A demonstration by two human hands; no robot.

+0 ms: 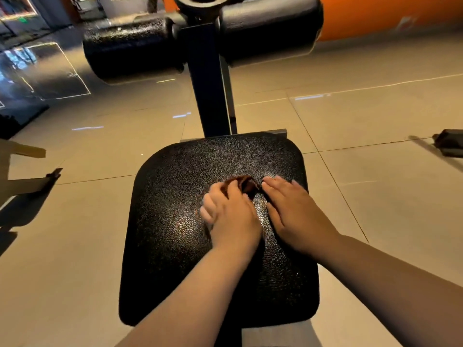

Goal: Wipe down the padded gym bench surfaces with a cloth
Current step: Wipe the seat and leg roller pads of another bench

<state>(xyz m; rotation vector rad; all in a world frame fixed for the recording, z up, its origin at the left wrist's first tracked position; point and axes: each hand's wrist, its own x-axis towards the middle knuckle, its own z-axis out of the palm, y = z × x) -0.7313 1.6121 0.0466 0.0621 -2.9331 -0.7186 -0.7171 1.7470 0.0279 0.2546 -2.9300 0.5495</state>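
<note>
A black textured seat pad [175, 221] of a gym bench fills the middle of the view. A dark brown cloth [246, 184] lies bunched on the pad between my hands. My left hand [230, 214] rests on the cloth with its fingers curled over the cloth's edge; most of the cloth is hidden under it. My right hand [293, 211] lies flat on the pad just right of the cloth, fingers straight, fingertips touching the cloth's right edge. Beyond the seat stand two black roller pads, the left roller pad [130, 48] and the right roller pad [270, 31], on a dark upright post [208, 96].
Glossy beige floor tiles [350, 121] surround the bench. A dark piece of equipment [448, 145] lies on the floor at the right edge. A frame part [27, 181] juts in at the left. An orange wall [388, 13] runs along the back right.
</note>
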